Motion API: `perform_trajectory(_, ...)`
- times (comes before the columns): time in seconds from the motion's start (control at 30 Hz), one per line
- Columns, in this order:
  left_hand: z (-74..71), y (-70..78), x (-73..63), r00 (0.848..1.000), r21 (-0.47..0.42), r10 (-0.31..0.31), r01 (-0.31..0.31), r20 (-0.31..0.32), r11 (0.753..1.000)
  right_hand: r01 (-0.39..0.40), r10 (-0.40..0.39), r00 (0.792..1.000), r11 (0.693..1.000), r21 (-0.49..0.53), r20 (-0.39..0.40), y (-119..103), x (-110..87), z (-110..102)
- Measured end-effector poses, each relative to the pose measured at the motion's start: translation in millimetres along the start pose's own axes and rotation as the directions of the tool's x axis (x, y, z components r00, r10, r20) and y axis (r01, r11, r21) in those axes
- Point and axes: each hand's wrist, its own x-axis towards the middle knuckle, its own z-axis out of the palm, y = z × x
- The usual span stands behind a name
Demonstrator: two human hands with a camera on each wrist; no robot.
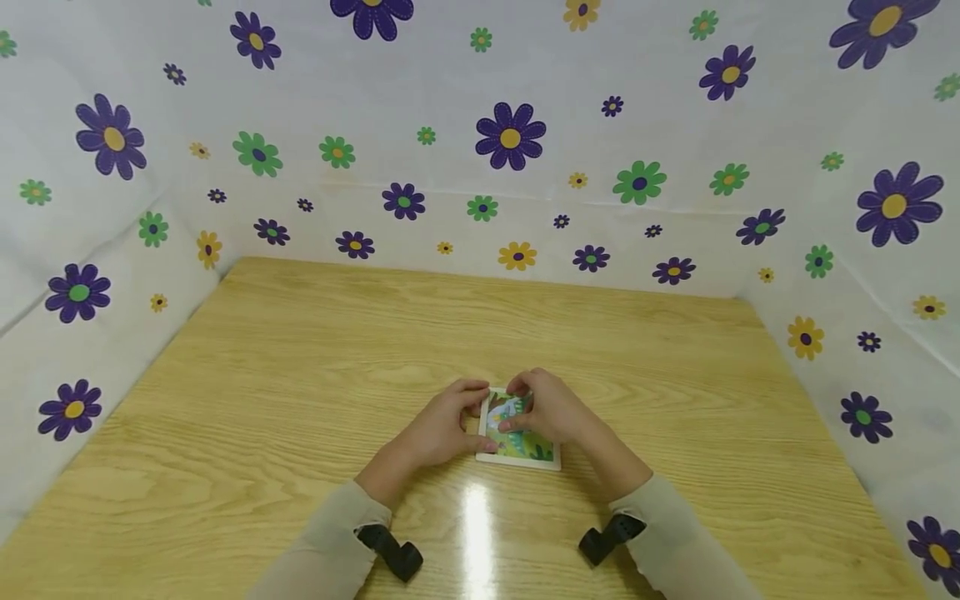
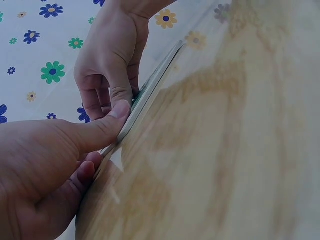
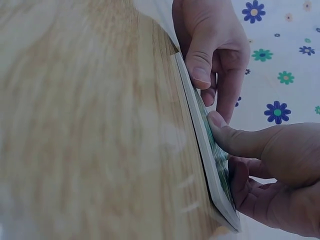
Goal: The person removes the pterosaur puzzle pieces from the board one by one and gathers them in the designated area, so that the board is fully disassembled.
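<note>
A small flat picture board with a cream border and a green, blue and white printed scene lies on the wooden table. My left hand holds it at the left side, thumb on the near left corner and fingers at the far left. Over the picture bends my right hand, its thumb and curled fingers at the printed surface. In the right wrist view, the right thumb meets the picture close to the left hand. I cannot tell whether the right fingers pinch a separate piece.
The wood-grain table carries a bright light reflection in front of the board. A white cloth with printed flowers rises behind the table and at both sides. Black wrist mounts sit on both sleeves.
</note>
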Motion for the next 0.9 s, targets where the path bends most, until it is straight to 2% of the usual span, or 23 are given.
perform_trajectory(0.23,0.7,3.5,1.8,1.0,-0.014,0.011,-0.011,-0.011,1.0,-0.035,0.035,0.999,0.998,0.046,0.001,-0.8,-0.6,-3.1)
perform_trajectory(0.47,-0.9,4.5,1.7,0.999,-0.018,0.009,-0.01,-0.033,1.0,0.036,-0.037,0.999,0.999,-0.024,-0.028,-6.7,1.1,-2.4)
perform_trajectory(0.7,-0.9,4.6,1.9,1.0,0.003,0.005,-0.005,-0.026,1.0,-0.061,0.067,0.995,0.996,0.072,-0.077,-8.7,1.9,0.6)
perform_trajectory(0.9,-0.6,6.5,0.9,1.0,0.001,-0.006,0.006,-0.024,1.0,-0.055,0.063,0.994,0.994,0.096,-0.092,-9.5,0.8,2.5)
